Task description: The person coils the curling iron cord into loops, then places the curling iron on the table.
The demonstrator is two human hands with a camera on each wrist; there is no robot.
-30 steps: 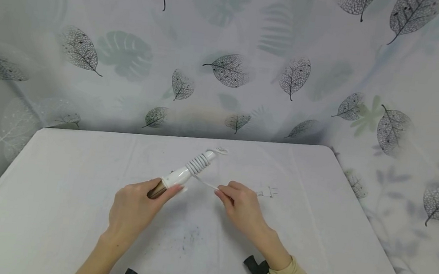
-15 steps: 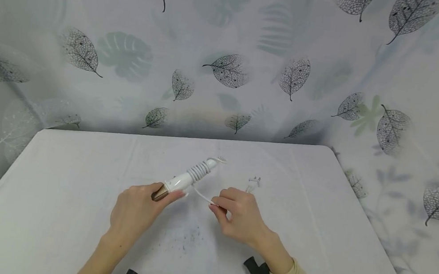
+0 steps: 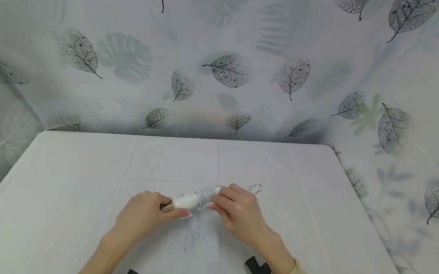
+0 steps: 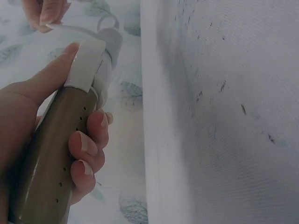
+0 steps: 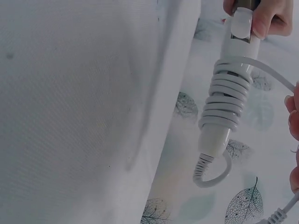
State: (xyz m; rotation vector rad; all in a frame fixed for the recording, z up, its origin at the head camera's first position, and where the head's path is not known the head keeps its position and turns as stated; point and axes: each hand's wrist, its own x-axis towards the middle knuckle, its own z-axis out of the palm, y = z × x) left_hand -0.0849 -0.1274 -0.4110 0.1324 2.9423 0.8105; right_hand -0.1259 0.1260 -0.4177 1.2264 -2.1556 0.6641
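Observation:
My left hand [image 3: 145, 214] grips the brown barrel [image 4: 51, 154] of a curling iron [image 3: 185, 202], its thumb on the white lever [image 4: 86, 65]. The iron is held above the table, its white handle end slanting up to the right. White cord [image 5: 224, 100] lies in several coils around the handle. Close beside that end, my right hand [image 3: 241, 213] pinches the loose stretch of cord, and in the head view it hides the handle's tip. A white plug [image 3: 255, 188] on the cord's end sticks out beyond the right hand.
A white-covered table [image 3: 80, 162] lies under both hands, with dark specks [image 3: 192, 239] on its cover. Black curved pieces [image 3: 257, 269] show beside both wrists. Leaf-patterned cloth [image 3: 223, 101] hangs behind and at the sides.
The curling iron has come lower and tipped closer to level. My right hand now sits against its handle end, with less loose cord between, and the plug has swung about.

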